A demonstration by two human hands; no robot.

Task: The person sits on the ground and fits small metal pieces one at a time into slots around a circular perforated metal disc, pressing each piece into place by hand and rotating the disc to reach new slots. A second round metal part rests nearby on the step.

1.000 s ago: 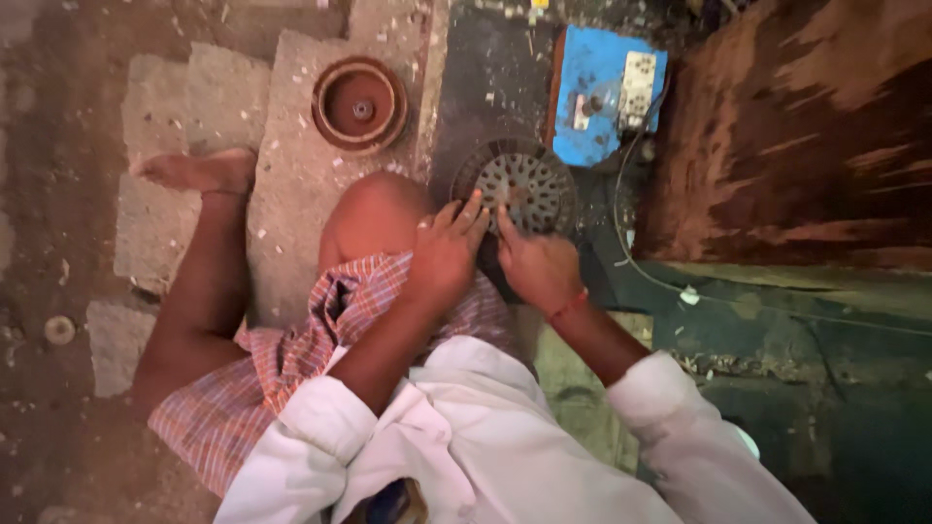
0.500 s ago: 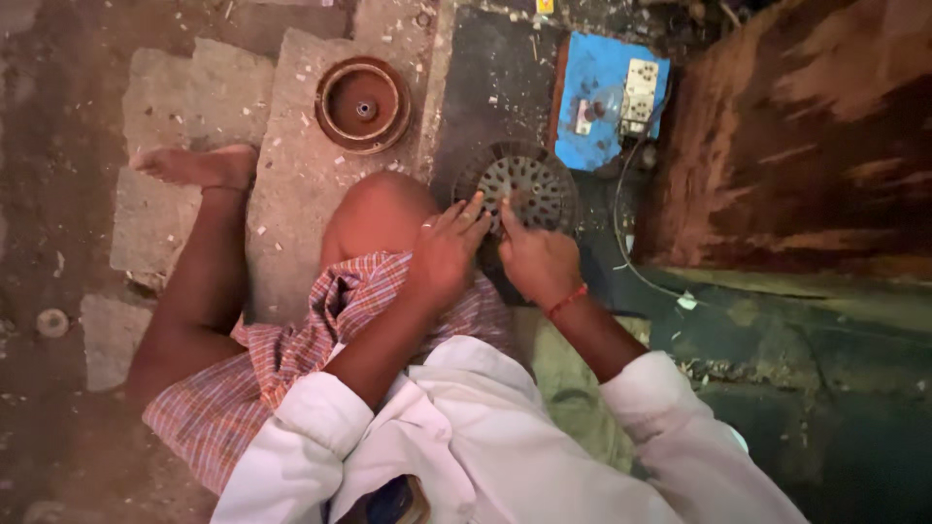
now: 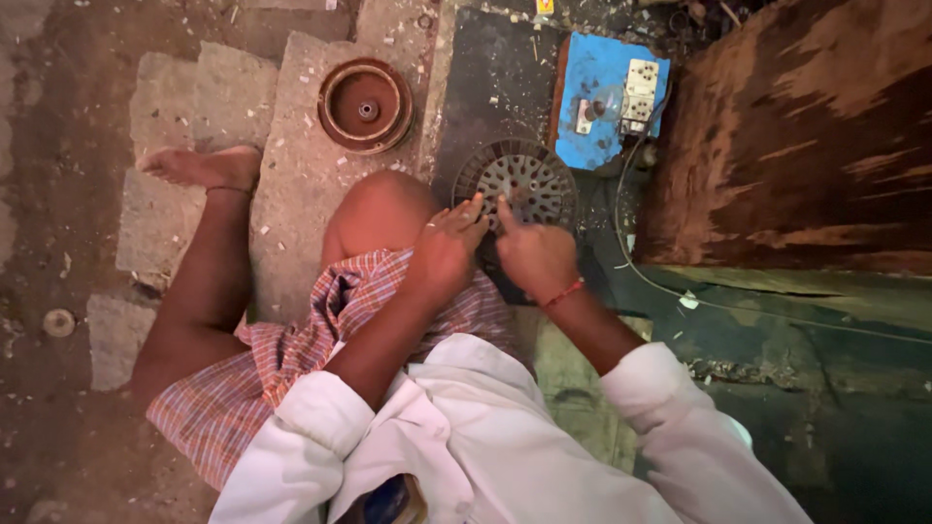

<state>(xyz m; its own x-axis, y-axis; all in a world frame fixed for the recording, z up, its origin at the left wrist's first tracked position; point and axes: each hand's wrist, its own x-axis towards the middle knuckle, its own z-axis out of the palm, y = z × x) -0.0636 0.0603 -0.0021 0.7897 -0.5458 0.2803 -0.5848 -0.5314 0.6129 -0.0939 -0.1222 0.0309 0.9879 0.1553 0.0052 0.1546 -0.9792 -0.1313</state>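
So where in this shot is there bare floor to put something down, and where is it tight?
Bare stone slab lies between the bare foot and the bent knee, below the round brown dish. Dark floor is bare between that dish and the blue switch board. It is crowded where the left hand and right hand meet on the round slotted metal part.

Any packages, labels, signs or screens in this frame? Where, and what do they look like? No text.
No packages, signs or screens.
Yellow label: top edge, above the dark slab; small, mostly cut off.
Blue switch board: beyond the round perforated metal disc; rectangular, with white socket and switch plates, no readable label.
Left hand and right hand rest on the disc's near rim; no label shows there.
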